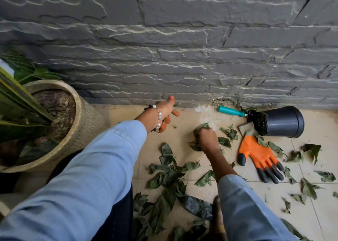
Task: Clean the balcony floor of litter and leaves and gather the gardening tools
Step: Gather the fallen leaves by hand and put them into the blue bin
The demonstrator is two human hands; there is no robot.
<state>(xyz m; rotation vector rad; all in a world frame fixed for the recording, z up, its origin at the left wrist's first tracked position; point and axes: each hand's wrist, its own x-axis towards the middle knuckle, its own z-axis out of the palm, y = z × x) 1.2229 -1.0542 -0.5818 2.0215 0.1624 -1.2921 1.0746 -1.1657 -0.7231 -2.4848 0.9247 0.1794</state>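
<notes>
Green leaves (170, 175): strewn over the floor (311, 134), 6 o'clock.
Right hand (206, 136): fingers bunched round leaves, centre.
Left hand (164, 113): fingers loosely spread, holding nothing.
Orange glove (259, 155): 3 o'clock.
Trowel (231, 111): 2 o'clock, beside toppled black pot (281, 122).

One view only, a wide-angle camera on the person's head, looking forward and steeply down. It faces the dark stone wall (182, 39), which fills the upper half and bows at the edges, and the beige floor tiles (311, 167) sit below. We're close in: both blue sleeves run up from the bottom edge, the left hand (162, 114) and right hand (205, 137) near centre frame.
</notes>
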